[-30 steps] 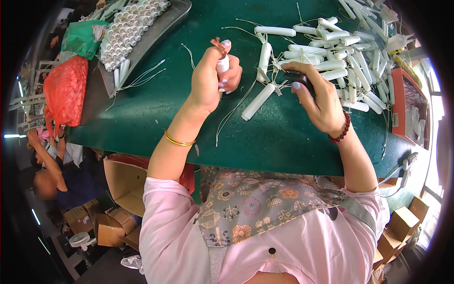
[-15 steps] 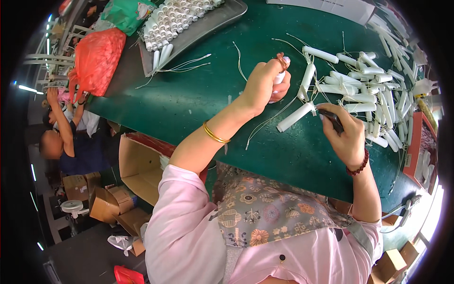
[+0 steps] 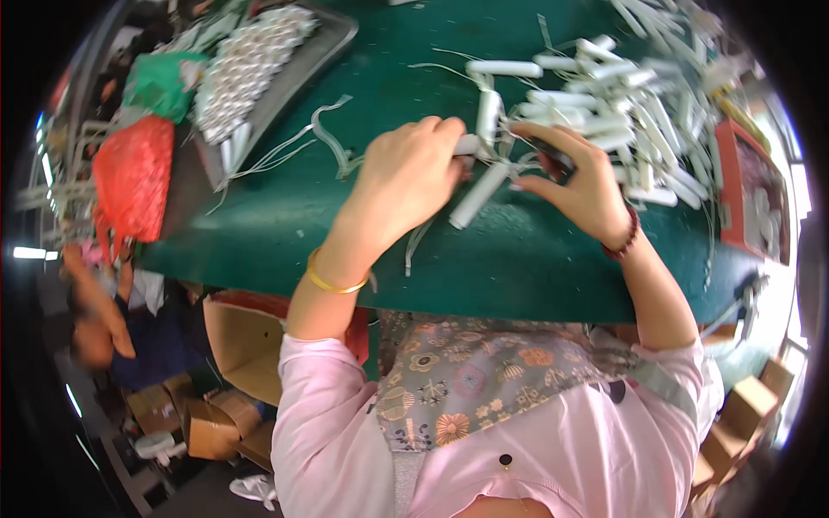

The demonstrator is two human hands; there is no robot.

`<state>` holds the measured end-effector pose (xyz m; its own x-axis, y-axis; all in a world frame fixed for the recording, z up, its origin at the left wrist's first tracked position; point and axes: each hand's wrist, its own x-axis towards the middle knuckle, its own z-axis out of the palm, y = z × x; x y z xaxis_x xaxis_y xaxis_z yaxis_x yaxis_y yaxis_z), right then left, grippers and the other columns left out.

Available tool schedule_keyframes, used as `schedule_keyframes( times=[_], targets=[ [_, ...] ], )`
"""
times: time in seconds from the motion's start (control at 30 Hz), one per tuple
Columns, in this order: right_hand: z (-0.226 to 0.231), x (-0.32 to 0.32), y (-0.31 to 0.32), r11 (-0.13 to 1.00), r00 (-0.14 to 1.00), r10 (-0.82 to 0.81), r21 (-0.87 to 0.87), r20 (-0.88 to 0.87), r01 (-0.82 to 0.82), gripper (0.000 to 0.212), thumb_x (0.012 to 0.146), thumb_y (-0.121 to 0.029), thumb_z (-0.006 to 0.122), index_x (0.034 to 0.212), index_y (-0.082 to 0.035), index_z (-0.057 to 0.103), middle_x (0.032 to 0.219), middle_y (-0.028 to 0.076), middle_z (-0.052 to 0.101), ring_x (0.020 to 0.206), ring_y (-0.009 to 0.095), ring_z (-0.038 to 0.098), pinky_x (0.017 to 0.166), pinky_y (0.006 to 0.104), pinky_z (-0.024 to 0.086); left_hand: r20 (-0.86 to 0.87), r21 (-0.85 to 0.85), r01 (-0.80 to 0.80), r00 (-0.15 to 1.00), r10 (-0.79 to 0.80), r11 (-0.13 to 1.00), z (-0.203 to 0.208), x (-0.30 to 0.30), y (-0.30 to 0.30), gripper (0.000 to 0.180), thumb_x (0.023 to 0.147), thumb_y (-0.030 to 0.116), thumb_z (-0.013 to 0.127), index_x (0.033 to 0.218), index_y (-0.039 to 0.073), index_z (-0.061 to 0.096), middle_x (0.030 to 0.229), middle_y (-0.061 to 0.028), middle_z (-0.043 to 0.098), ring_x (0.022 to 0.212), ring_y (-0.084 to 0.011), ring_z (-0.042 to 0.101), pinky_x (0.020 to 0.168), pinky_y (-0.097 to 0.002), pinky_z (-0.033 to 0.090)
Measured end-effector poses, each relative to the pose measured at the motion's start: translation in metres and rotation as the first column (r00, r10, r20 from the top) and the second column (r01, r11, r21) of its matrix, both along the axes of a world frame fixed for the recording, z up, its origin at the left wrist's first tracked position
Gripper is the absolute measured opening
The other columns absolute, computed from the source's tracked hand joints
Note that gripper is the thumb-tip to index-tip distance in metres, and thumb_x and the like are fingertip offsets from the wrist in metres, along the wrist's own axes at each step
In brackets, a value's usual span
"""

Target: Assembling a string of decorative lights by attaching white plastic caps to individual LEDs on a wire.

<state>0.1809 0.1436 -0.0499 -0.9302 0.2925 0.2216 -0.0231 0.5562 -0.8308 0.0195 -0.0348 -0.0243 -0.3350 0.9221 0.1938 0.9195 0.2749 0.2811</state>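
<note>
My left hand (image 3: 406, 177) is closed round a white cylindrical tube (image 3: 467, 145), whose end sticks out past the fingers. Just right of it, my right hand (image 3: 580, 186) grips a dark hand tool (image 3: 557, 159); its working end is hidden, so I cannot tell its kind. Between the hands a loose white tube (image 3: 479, 197) slants on the green table (image 3: 363, 82). Another wired tube (image 3: 489, 116) points away from me. Thin white wires tangle near the right fingertips. To the right spreads a heap of white tubes with wires (image 3: 604, 108).
A dark grey tray (image 3: 345, 34) at the far left bears rows of white tubes (image 3: 246, 73). Beside it hang a red plastic bag (image 3: 134, 177) and a green one (image 3: 164, 85). A red box (image 3: 732, 186) stands right. Below left are a cardboard box (image 3: 237, 345) and another person (image 3: 155, 345).
The view has shifted. My left hand has turned palm-down and brought its tube close to the loose tubes. My right hand stays near them with the dark tool.
</note>
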Motion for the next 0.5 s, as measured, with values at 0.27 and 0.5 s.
schedule_keyframes(
  times=[0.27, 0.5],
  targets=[
    [-0.012, 0.006, 0.001, 0.989, 0.988, 0.125, 0.091, -0.085, -0.118, 0.06, 0.07, -0.024, 0.09, 0.123, -0.007, 0.068, 0.097, 0.008, 0.066, 0.074, 0.017, 0.054, 0.072, 0.0293, 0.049, -0.291, -0.175, 0.195, 0.926, -0.24, 0.965, 0.053, 0.046, 0.002, 0.019, 0.08, 0.004, 0.063, 0.099, 0.004, 0.064, 0.083, -0.0082, 0.056, 0.082, -0.0254, 0.061, 0.072, -0.0368, 0.048],
    [-0.016, 0.007, -0.001, 0.994, 0.995, 0.104, 0.031, -0.008, -0.103, 0.054, 0.072, -0.022, 0.09, 0.116, 0.001, 0.068, 0.099, 0.013, 0.07, 0.081, 0.018, 0.066, 0.073, 0.0317, 0.054, -0.128, -0.181, 0.24, 0.956, -0.265, 0.954, 0.064, 0.041, 0.004, 0.02, 0.082, 0.001, 0.058, 0.102, 0.001, 0.062, 0.086, -0.0116, 0.056, 0.085, -0.0296, 0.061, 0.072, -0.0401, 0.049]
  ],
)
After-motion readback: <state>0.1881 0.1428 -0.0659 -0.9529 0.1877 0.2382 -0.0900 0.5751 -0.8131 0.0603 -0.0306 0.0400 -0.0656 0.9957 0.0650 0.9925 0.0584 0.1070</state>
